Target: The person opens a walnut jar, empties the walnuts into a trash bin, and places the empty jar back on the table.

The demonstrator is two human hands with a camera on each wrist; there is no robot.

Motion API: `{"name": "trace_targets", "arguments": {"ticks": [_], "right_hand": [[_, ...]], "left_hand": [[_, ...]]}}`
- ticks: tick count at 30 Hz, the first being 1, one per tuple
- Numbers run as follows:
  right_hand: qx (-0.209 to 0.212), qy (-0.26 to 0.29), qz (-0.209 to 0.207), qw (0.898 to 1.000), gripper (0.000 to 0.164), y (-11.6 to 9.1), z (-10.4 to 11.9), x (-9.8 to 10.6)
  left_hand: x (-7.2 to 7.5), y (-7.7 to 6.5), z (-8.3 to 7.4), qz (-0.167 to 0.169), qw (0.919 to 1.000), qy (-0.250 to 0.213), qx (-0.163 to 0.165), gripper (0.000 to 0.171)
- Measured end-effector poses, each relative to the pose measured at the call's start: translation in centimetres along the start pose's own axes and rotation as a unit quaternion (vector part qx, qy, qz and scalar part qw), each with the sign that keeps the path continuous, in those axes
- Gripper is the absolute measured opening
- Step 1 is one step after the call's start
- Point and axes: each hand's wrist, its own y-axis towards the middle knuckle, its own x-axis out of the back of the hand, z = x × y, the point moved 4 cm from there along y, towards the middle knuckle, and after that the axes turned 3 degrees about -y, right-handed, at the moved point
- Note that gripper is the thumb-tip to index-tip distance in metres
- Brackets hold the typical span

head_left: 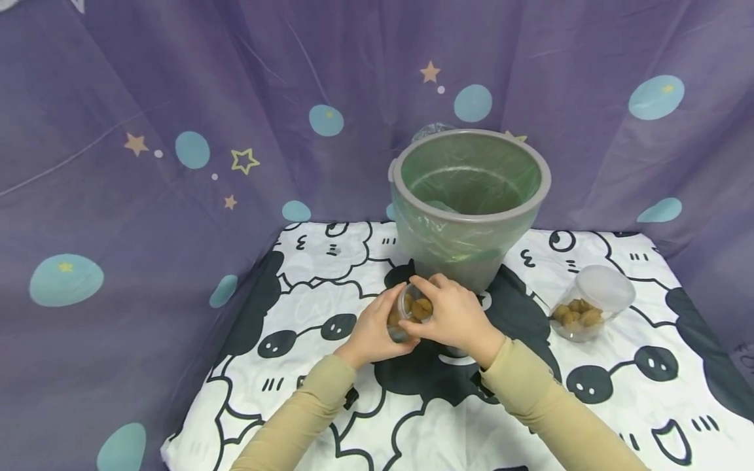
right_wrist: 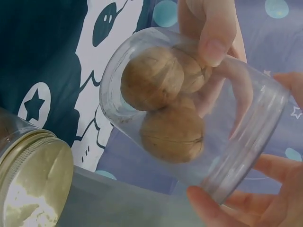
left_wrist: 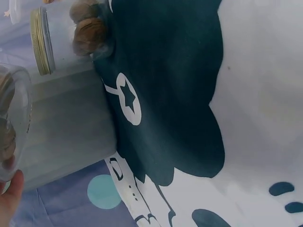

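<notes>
Both hands are on a clear jar (right_wrist: 227, 118) with several walnuts (right_wrist: 173, 135) inside. My left hand (head_left: 374, 330) grips its side, the thumb lying along the wall in the right wrist view. My right hand (head_left: 456, 317) has its fingers and thumb spread around the threaded mouth end. The right wrist view shows this jar tilted, with no lid visible over its threads. Close by stands a second clear jar with a gold screw lid (right_wrist: 38, 182); the left wrist view shows walnuts (left_wrist: 90, 35) in it. The hands mostly hide it in the head view.
A large grey bin (head_left: 471, 216) with a thin clear liner stands just behind the hands. To the right is a clear container (head_left: 580, 333) of brown nuts with a whitish lid (head_left: 607, 288). A cartoon-print cloth (head_left: 312, 314) covers the table, and a purple curtain (head_left: 147, 216) surrounds it.
</notes>
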Motion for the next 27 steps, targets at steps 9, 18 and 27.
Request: {"name": "trace_targets", "arguments": {"ticks": [9,18,27], "right_hand": [[-0.002,0.009,-0.01,1.0,0.071,-0.1,0.6,0.3],[-0.038,0.023,0.056,0.997,0.083,-0.3,0.4,0.0],[-0.014,0.028,0.029,0.999,0.08,-0.2,0.1,-0.4]], "left_hand": [[-0.3,-0.2,-0.1,-0.014,0.9996,0.024,0.004,0.109],[-1.0,-0.6,0.0,-0.012,0.9988,0.044,0.019,0.102],[-1.0,-0.2,-0.1,-0.064,0.9896,0.123,-0.039,0.098]]}}
